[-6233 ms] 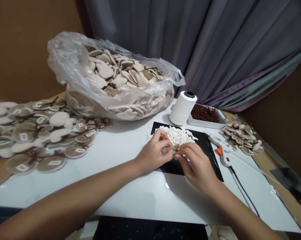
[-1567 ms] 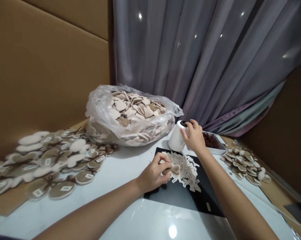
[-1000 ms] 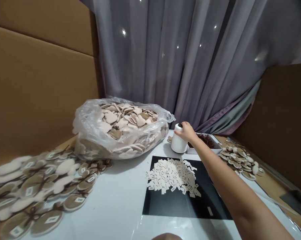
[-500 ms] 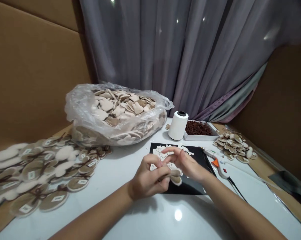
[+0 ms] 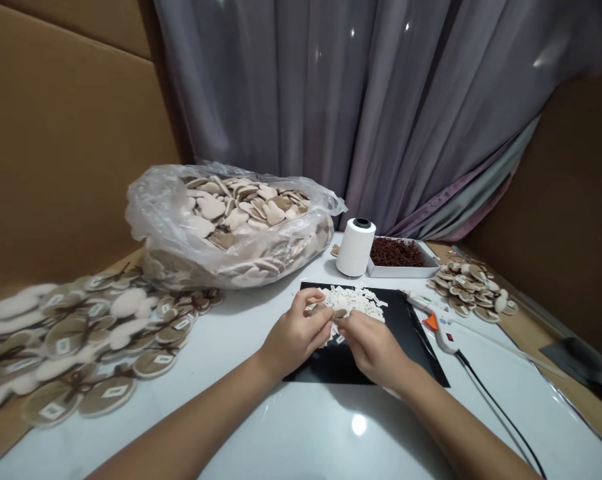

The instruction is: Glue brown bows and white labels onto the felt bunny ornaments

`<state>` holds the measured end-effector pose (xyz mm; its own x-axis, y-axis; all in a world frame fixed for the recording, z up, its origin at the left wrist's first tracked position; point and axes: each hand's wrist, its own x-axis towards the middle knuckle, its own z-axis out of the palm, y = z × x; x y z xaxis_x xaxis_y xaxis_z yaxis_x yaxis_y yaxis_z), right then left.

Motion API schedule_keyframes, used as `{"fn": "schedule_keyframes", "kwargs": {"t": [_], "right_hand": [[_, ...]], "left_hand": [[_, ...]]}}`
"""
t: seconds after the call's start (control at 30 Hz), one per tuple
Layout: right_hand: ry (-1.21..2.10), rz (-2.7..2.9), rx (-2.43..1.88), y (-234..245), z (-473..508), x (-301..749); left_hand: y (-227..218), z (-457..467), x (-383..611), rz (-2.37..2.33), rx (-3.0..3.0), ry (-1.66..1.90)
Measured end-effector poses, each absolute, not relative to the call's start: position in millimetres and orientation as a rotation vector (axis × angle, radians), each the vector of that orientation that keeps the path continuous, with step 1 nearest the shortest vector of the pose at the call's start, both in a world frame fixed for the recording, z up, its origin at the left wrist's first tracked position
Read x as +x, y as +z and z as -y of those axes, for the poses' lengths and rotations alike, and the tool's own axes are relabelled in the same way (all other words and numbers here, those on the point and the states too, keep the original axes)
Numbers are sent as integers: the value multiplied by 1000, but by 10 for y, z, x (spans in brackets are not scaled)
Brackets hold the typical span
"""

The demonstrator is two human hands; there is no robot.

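Observation:
My left hand [image 5: 295,332] and my right hand [image 5: 373,347] meet over a black mat [image 5: 411,337] near the middle of the white table [image 5: 261,427]. Both pinch a small tan heart-shaped felt piece [image 5: 339,313] between their fingertips. Just behind the fingers lies a heap of small white paper tags [image 5: 355,299] on the mat. A white spool of thread [image 5: 355,247] stands upright beyond the mat.
A clear plastic bag [image 5: 225,223] full of tan felt pieces sits at the back left. Finished tagged pieces [image 5: 81,327] cover the left. A white tray of brown bows [image 5: 401,255], another pile of pieces [image 5: 473,285] and a glue gun [image 5: 438,323] with its cord lie right.
My right hand came back from the thread spool to the mat and joined my left hand on the small felt piece. The view dipped back down to the table.

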<state>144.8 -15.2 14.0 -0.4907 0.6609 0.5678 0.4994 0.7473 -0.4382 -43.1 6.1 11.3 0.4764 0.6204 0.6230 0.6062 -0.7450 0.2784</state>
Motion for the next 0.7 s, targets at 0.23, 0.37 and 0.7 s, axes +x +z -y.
{"fn": "schedule_keyframes", "kwargs": {"t": [0.23, 0.37, 0.7], "right_hand": [[764, 1824, -964, 81, 24, 1475], [718, 1809, -1019, 86, 37, 1464], [649, 1764, -1102, 92, 67, 1439]], "left_hand": [[91, -5, -332, -866, 2353, 1087], [34, -4, -292, -860, 2077, 1146], [-13, 63, -166, -774, 1382, 1076]]}}
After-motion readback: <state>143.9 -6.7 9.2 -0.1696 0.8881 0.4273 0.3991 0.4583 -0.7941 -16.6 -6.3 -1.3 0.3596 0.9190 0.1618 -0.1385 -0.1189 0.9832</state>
